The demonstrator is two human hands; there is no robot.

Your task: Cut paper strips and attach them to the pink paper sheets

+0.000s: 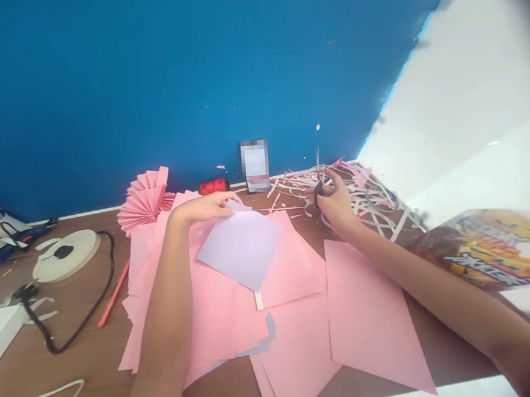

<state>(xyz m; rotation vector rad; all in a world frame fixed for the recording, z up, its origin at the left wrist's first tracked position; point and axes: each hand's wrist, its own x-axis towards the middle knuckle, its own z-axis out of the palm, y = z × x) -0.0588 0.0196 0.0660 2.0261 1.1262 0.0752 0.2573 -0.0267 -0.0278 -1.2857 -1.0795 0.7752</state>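
Note:
A pale lilac sheet of paper (245, 242) is pinched at its upper corner by my left hand (209, 207). It lies tilted over several pink sheets (218, 310) spread across the table. My right hand (335, 202) is closed round the black handles of a pair of scissors (319, 188), whose blades point up toward the wall. The scissors are apart from the lilac paper, near a heap of thin paper strips (374, 206). One pink sheet (368, 312) lies alone under my right forearm.
Behind the sheets are a folded pink paper fan (142, 198), a red spool (214, 186) and a phone-like device (255, 166) against the blue wall. At left lie a white tape roll (67, 256), black cord (81, 323) and red pen (114, 294). A printed plastic packet (499, 248) sits right.

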